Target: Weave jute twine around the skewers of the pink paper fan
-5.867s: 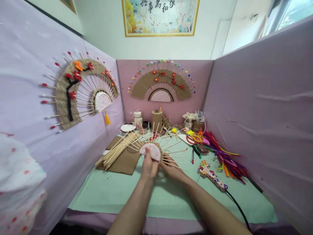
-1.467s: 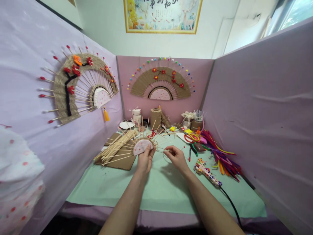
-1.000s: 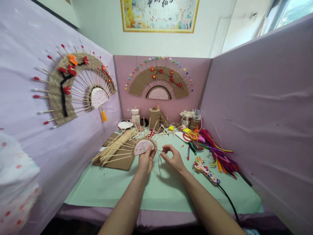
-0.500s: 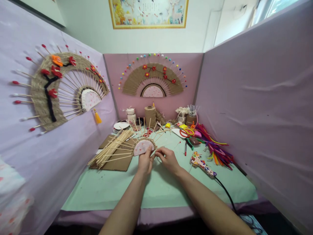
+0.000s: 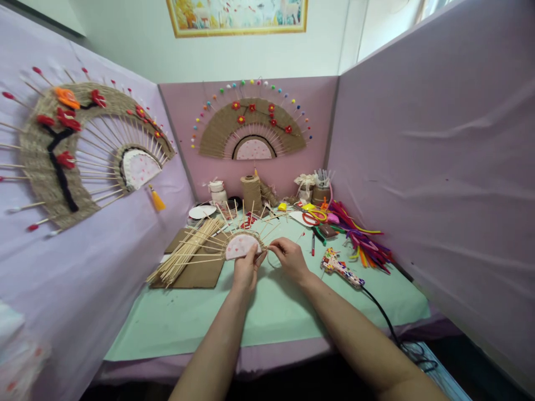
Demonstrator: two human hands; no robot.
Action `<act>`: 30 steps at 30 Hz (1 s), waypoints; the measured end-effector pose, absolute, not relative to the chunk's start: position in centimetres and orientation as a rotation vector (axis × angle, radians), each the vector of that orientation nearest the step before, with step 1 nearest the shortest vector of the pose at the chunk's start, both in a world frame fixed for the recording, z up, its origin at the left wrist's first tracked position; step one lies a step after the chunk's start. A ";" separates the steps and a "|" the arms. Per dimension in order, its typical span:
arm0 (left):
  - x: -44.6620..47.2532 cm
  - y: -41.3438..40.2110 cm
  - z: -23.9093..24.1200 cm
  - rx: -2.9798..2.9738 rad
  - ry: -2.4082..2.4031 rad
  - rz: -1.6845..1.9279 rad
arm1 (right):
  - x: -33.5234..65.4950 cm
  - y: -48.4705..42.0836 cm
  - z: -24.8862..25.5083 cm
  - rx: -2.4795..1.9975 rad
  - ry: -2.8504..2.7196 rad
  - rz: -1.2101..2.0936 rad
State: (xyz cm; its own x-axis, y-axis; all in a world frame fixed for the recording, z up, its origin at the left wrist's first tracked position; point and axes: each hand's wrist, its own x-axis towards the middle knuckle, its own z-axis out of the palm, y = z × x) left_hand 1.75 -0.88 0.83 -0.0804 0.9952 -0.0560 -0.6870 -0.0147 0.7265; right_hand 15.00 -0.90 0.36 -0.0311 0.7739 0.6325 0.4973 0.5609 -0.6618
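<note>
My left hand (image 5: 246, 273) is closed on a small half-round fan base (image 5: 241, 247), its thumb over the pale, pink-spotted face near the lower right edge. Thin wooden sticks fan out from the curved rim, which is wrapped in brown twine. At the right end of that rim, my right hand (image 5: 289, 258) pinches a thin strand of twine (image 5: 272, 264) between thumb and fingertips; a loose loop hangs below the fingers. To the left, a pile of wooden sticks (image 5: 188, 256) lies on brown cardboard (image 5: 204, 274).
A patterned glue gun (image 5: 343, 268) with a black cord lies right of my hands. Behind it are colourful pipe cleaners (image 5: 368, 245), a red pen (image 5: 313, 245) and scissors (image 5: 313, 217). A twine spool (image 5: 251, 193) stands at the back. Finished fans (image 5: 253, 125) hang on the partitions.
The view has shifted a little. My right hand has moved slightly at the rim's right end, still pinching the twine. My left hand keeps its hold on the fan base.
</note>
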 end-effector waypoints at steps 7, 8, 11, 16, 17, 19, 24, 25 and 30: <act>1.6 -0.7 0.6 0.568 0.698 1.528 | 15.2 -0.6 0.1 -1.081 -1.779 0.205; 1.6 -0.7 0.7 0.562 0.698 1.527 | 15.2 -0.6 0.2 -1.089 -1.786 0.186; 1.6 -0.8 0.8 0.557 0.703 1.504 | 15.3 -0.7 0.4 -1.118 -1.782 0.137; 1.5 -0.8 0.7 0.580 0.739 1.458 | 15.3 -0.9 0.5 -1.146 -1.721 0.086; 1.5 -0.8 0.7 0.586 0.739 1.459 | 15.4 -0.9 0.5 -1.151 -1.712 0.077; 1.6 -0.8 0.6 0.600 0.736 1.461 | 15.4 -0.9 0.5 -1.154 -1.709 0.066; 1.7 -0.9 0.7 0.648 0.731 1.458 | 15.3 -1.0 0.6 -1.135 -1.730 0.079; 1.7 -1.0 0.7 0.650 0.723 1.474 | 15.2 -1.1 0.7 -1.114 -1.740 0.092; 1.2 -0.6 1.0 0.558 0.653 1.588 | 14.6 -1.6 0.7 -0.930 -1.844 0.253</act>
